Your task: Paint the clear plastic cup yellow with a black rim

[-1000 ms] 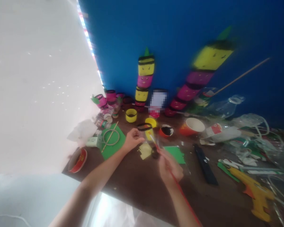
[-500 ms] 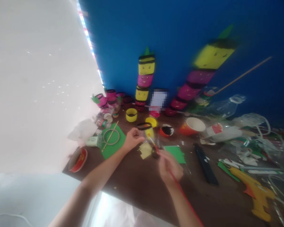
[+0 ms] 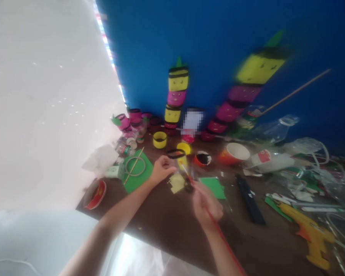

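In the head view my left hand [image 3: 162, 169] is closed on the left side of a small cup-like ring [image 3: 183, 162], yellow on the side with a black rim. My right hand [image 3: 207, 201] grips a thin paintbrush [image 3: 224, 238] with a long red handle. The brush's tip meets the yellow side of the ring, or lies just in front of it. Below the ring lies a pale yellow scrap [image 3: 176, 184] on the brown table [image 3: 163, 222]. A yellow round piece [image 3: 184, 148] sits just behind the ring. My left fingertips are partly hidden.
Nearby are a yellow ring [image 3: 160, 140], a red paper cup [image 3: 234, 153], green sheets [image 3: 212, 187], a black bar-shaped object [image 3: 249, 201] and a yellow glue gun [image 3: 316, 234]. Clear plastic bottles crowd the right. Stacked yellow-and-pink figures [image 3: 176, 96] stand by the blue wall.
Almost nothing differs. The brush and my right hand have shifted very slightly; my left hand stays at the ring.
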{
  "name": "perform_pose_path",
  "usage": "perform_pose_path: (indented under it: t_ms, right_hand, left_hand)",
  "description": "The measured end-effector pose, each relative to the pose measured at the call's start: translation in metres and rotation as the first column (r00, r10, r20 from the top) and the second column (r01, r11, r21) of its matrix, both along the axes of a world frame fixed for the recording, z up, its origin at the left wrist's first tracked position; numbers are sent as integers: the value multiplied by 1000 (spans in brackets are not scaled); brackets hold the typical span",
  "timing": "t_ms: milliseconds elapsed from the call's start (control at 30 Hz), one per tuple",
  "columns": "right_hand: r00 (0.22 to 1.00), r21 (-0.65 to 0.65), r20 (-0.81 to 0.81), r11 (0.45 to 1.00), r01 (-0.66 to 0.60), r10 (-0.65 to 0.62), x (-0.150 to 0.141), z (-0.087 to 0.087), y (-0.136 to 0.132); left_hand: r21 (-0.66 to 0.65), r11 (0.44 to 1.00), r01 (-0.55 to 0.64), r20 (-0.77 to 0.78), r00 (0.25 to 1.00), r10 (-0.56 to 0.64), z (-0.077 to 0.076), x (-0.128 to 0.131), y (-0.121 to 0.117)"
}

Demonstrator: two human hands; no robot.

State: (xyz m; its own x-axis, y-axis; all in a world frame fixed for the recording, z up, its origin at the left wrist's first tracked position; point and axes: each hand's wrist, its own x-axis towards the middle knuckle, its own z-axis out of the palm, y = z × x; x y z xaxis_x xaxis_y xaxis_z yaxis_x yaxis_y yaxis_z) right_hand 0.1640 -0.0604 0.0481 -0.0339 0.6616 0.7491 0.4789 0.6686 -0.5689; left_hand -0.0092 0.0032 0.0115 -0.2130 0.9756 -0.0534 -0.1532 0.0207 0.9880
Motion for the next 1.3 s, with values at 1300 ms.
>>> perform_pose_path:
  t_ms: [1300]
  right_hand:
    - [999,-57,-21,998,-38,37,1,-4,-1]
  left_hand:
    - [21,1000,-4,-6,1000,4,3,1,-1]
